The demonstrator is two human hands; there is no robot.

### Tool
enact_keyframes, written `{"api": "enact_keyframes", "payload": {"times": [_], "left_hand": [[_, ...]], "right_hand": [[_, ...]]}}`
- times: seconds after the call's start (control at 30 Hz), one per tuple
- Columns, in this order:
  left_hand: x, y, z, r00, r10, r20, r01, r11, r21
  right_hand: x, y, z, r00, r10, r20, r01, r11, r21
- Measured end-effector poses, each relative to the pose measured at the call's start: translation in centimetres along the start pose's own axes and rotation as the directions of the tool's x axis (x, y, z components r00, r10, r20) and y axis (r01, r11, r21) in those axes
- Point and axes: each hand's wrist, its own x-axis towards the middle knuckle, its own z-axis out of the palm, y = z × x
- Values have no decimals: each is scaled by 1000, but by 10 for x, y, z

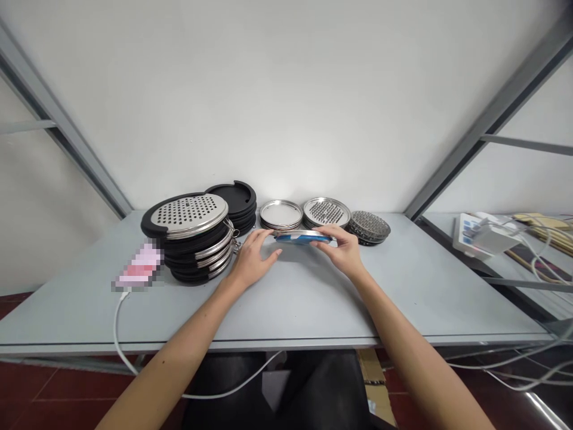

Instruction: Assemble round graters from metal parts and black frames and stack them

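Observation:
My left hand (251,258) and my right hand (342,248) grip the two ends of a flat round metal disc with a blue film (303,237), held edge-on just above the grey table (313,298). Fingers of both hands curl round its rim. Right behind it stand a stack of plain metal lids (281,214), a stack of perforated metal discs (326,211) and a pile of dark perforated discs (369,226). To the left of my left hand is a tall stack of black rings with metal rims, topped by a perforated metal plate (190,215).
A stack of black lids (235,197) stands behind the tall stack. A blurred pink object (138,267) with a white cable lies at the left. A side table at the right carries a white device (474,236) and cables. Grey frame bars slant at both sides.

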Motion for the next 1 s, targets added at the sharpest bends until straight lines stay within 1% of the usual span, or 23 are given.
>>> {"api": "enact_keyframes", "payload": {"times": [0.07, 0.13, 0.23, 0.37, 0.47, 0.53, 0.6, 0.67, 0.73, 0.83, 0.93, 1.0], "left_hand": [[0, 2, -1, 1000, 13, -3, -13, 1000, -10], [-1, 4, -1, 999, 52, -2, -52, 998, -22], [-2, 4, 0, 994, 103, 24, -103, 994, -27], [-2, 3, 1, 991, 121, 61, -119, 992, -28], [-1, 2, 1, 993, 105, 59, -101, 993, -57], [-1, 1, 1, 996, 76, 40, -73, 995, -75], [0, -1, 1, 999, 51, 13, -50, 995, -87], [0, -3, 1, 999, 45, -6, -45, 994, -96], [0, -4, 1, 999, 46, -14, -47, 994, -100], [1, -4, 1, 999, 41, -28, -44, 995, -87], [1, -3, 1, 998, 60, -36, -62, 996, -59], [1, -2, 0, 996, 80, -35, -82, 995, -53]], "right_hand": [[-1, -3, 1, 999, -5, 51, 5, 1000, 6], [-3, -4, 4, 994, -18, 108, 17, 1000, 12], [-5, -6, 7, 984, -52, 169, 49, 999, 20], [-5, -6, 9, 984, -58, 169, 61, 998, -9], [-2, -2, 7, 984, -29, 173, 48, 993, -107], [-1, 5, 4, 987, 1, 158, 28, 982, -185], [0, 14, 1, 990, 42, 135, -10, 974, -227], [1, 23, -2, 988, 78, 130, -46, 973, -227], [1, 29, -3, 988, 86, 131, -57, 976, -211], [-1, 30, -2, 995, 30, 99, -13, 985, -172], [-3, 23, 2, 996, -80, 45, 86, 987, -137], [-5, 19, 5, 989, -150, 9, 150, 976, -157]]}}
